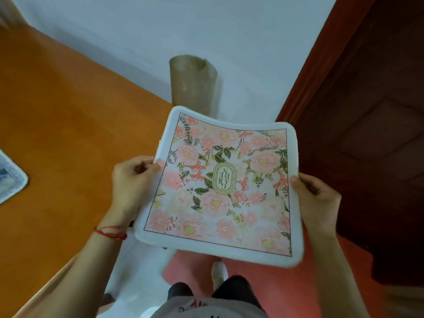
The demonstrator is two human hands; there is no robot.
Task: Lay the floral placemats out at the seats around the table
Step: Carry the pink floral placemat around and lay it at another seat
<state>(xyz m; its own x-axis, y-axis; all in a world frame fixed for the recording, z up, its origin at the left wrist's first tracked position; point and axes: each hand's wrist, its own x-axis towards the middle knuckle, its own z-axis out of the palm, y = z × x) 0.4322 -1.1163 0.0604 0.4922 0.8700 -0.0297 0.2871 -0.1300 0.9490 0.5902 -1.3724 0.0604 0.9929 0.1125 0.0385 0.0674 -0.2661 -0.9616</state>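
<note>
Both hands carried one floral mat [220, 187] in the air, off the table's [68, 134] near corner, not over it. The left hand [132, 180] pinched its left edge, fingers closed; the right hand [317, 198] clamped the right edge. Carrying seemed the step; next, lowering it flat at a seat. Farther left, another mat [10, 177] lay near the table's left edge.

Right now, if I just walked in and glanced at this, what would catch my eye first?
The floral placemat, pink blooms inside a white border, fills the middle, held in the air by its side edges between the left hand and the right hand. To its left spreads the orange wooden table, with the corner of another mat lying at the far left edge. Behind stands a rolled tan sheet against the white wall.
</note>
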